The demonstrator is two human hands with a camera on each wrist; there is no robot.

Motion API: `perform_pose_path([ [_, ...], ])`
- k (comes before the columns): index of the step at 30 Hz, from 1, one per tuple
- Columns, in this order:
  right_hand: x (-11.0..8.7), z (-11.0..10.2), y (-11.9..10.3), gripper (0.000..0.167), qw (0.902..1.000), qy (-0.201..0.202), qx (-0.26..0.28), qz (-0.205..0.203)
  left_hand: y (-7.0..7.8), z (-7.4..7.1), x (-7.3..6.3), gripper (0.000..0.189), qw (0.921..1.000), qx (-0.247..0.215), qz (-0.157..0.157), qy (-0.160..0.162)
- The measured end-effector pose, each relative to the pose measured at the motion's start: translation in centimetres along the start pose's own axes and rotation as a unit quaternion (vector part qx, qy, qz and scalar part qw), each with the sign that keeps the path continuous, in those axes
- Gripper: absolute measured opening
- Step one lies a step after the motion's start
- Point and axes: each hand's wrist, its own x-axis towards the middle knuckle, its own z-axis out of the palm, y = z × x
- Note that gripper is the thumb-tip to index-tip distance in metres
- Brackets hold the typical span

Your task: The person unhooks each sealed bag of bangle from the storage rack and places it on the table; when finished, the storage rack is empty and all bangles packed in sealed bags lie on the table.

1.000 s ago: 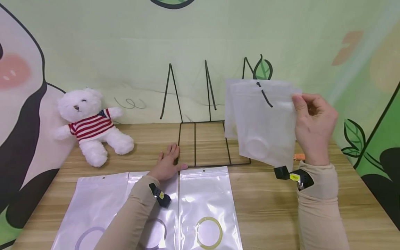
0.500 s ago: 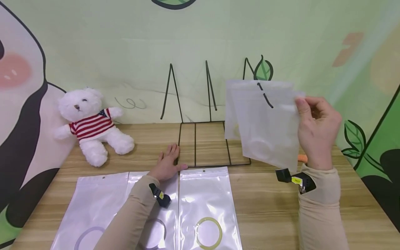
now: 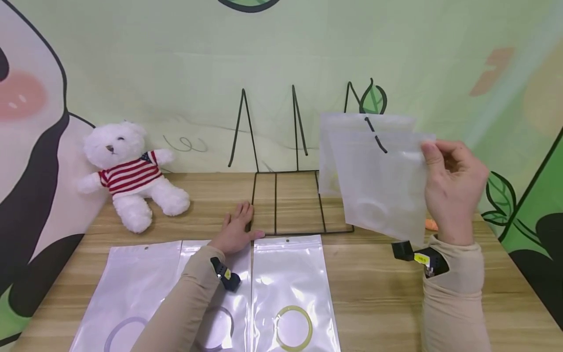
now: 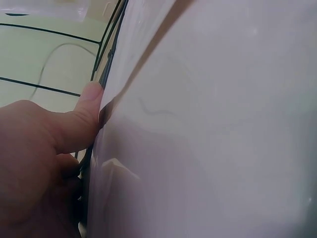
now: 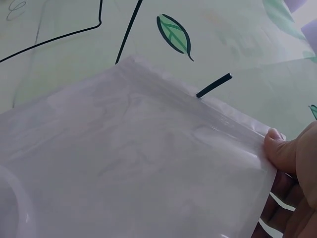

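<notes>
My right hand [image 3: 456,188] pinches the upper right corner of a frosted zip bag [image 3: 378,181] between thumb and curled fingers. The rack's right hook [image 3: 380,143] passes through the bag's top edge. Behind it, another frosted bag [image 3: 329,161] hangs on that hook, mostly covered. In the right wrist view, the hook's dark tip sticks out above the front bag [image 5: 163,148], beside the thumb. My left hand [image 3: 234,233] rests on the front left corner of the black wire rack [image 3: 275,203], fingers extended and thumb along its front bar.
Several flat zip bags lie along the table front, the right one [image 3: 288,274] showing a yellow ring [image 3: 310,328]. A white teddy bear [image 3: 132,173] in a striped shirt sits at left. Two more hooks [image 3: 243,122] rise from the rack. An orange object [image 3: 431,224] lies behind my right wrist.
My right hand has moved a little right and down, drawing the front bag's held corner with it. The front bag has shifted away from the one behind. My left hand stays on the rack.
</notes>
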Motion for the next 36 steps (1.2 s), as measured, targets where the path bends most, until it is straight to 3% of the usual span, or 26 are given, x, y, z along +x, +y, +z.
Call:
perform_pose_path([
  [36, -0.3, -1.2, -0.5, 0.021, 0.9997, 0.003, -0.014, -0.021, 0.1, -0.2, -0.1, 0.089, 1.0000, -0.010, -0.001, 0.000],
])
